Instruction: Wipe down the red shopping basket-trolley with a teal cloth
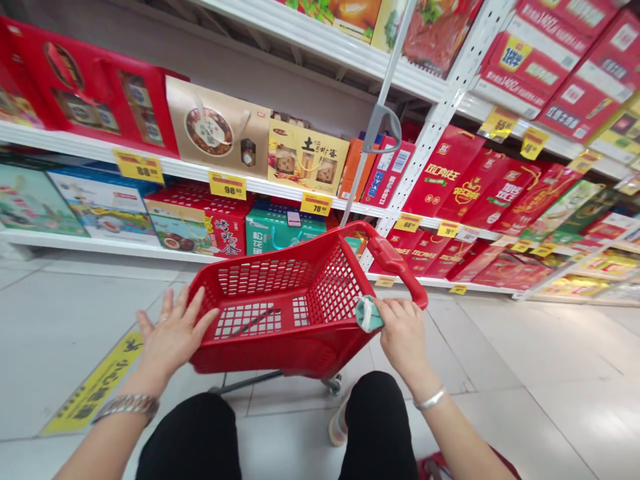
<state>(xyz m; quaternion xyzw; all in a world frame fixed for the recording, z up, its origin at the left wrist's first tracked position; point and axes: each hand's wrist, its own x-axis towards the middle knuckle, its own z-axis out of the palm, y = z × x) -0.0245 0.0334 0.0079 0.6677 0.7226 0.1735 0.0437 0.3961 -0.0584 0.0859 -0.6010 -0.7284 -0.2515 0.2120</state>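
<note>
L hand (173, 333) is open, fingers spread at the end of the red cart (280, 350) away from its handle (390, 257) (can't tell if it's pressing or just hovering), prob. to steady that end. R hand (404, 333) is curled round a green cloth (369, 315) by the rim near the handle, maybe b/c it's for wiping. Cart stands on the tiled floor (500, 373) in front of the knees (380, 407), prob. w/in easy reach. Boxes (220, 123) line the shelves (185, 175) beyond, w/ price tags (227, 185) below, presumably to match item & cost.
</note>
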